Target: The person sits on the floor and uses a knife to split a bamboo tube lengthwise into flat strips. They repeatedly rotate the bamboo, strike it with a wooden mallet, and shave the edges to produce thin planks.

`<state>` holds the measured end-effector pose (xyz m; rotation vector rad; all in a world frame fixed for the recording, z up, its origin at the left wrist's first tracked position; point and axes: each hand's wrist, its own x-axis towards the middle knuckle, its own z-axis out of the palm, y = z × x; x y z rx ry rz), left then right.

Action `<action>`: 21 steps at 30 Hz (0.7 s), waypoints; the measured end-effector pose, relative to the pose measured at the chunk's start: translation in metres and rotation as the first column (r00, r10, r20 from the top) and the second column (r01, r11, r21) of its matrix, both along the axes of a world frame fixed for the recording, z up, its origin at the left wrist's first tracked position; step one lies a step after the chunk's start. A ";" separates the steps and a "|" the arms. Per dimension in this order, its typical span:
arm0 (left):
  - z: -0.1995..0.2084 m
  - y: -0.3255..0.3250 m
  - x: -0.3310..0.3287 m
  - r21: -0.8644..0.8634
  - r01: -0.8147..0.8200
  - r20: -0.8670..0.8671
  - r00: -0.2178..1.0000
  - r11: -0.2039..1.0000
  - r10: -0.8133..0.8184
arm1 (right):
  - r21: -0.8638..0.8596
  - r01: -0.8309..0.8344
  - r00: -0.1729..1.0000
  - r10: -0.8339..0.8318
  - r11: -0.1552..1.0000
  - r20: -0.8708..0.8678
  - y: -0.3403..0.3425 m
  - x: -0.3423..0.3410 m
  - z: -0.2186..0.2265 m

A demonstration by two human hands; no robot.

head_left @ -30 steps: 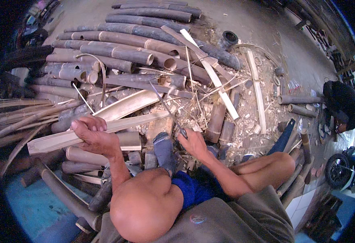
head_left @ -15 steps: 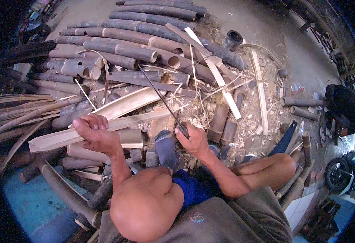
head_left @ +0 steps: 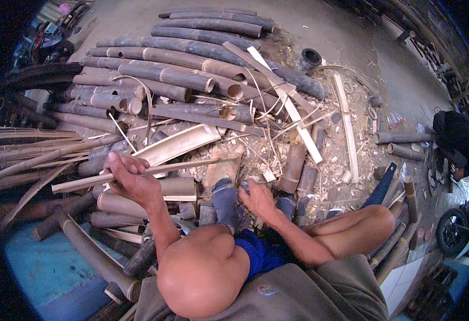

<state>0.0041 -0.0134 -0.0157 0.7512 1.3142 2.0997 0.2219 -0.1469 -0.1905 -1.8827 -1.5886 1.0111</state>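
Observation:
My left hand [head_left: 133, 179] is closed around a long split bamboo strip [head_left: 191, 165], held nearly level with its narrow edge up. The strip's far end reaches over a pale wood block [head_left: 221, 172] on the floor. Closed at the middle, my right hand [head_left: 260, 201] grips a knife by its dark handle [head_left: 244, 185]; the blade cannot be made out from this angle. Behind the strip lies a wide split bamboo piece [head_left: 183, 143], pale inner face up. My sock-covered foot [head_left: 225, 200] rests between the two hands.
Dark bamboo poles [head_left: 191, 65] lie stacked across the far floor. Shavings [head_left: 325, 179] and pale strips [head_left: 347, 128] are scattered ahead and right. A blue-handled saw [head_left: 380, 184] lies by my right knee. Bundled thin strips [head_left: 28, 155] sit at left.
My left hand has rolled the strip, so its narrow edge now shows instead of its broad face. My right hand has lowered slightly, and the long knife blade no longer shows.

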 end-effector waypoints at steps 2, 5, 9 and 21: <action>0.000 -0.007 0.008 0.030 0.054 -0.033 0.998 0.998 -0.053 | 0.092 -0.070 0.987 0.082 0.993 -0.137 0.011 -0.017 0.060; 0.006 -0.014 0.017 0.064 0.107 -0.084 0.991 0.992 -0.102 | 0.251 -0.197 0.973 0.220 0.948 -0.069 0.014 -0.046 0.114; 0.005 -0.015 0.020 0.038 0.057 -0.078 0.995 0.998 -0.054 | 0.090 -0.092 0.994 0.096 0.992 -0.047 0.014 -0.046 0.039; 0.000 -0.015 0.016 0.060 -0.035 -0.020 0.999 0.998 0.037 | -0.025 -0.041 0.994 0.043 0.999 0.103 0.024 -0.013 -0.010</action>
